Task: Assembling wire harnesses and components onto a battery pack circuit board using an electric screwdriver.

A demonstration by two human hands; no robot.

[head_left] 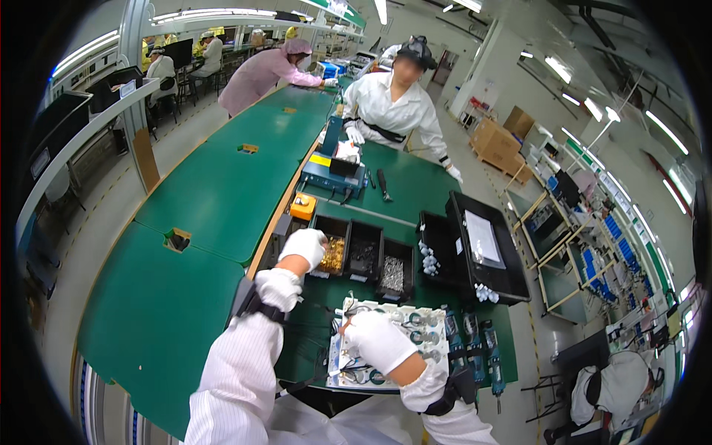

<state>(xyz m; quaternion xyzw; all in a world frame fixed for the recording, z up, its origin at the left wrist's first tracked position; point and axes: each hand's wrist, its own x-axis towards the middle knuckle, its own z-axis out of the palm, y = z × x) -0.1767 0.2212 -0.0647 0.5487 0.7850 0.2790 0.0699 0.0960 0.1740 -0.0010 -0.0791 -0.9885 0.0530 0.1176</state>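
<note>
My left hand point(305, 248), in a white glove, reaches to the left edge of a black bin of brass-coloured small parts point(333, 254). Its fingertips are hidden, so their grip does not show. My right hand point(382, 343), gloved with bare fingertips, is over the left part of a white tray point(335, 363) holding several round, clear-and-metal pieces and dark wires. Its fingers are drawn together near the tray's upper left, and whatever is between them is too small to make out. Beside the brass parts stand a bin of black parts point(363, 252) and a bin of silver screws point(392, 274).
Several teal electric screwdrivers point(475, 345) lie right of the tray. Farther right is a large black crate point(512, 285) with a white sheet. A yellow box point(302, 206) and a blue device point(334, 178) stand beyond the bins. A co-worker point(393, 104) in white stands across the green table.
</note>
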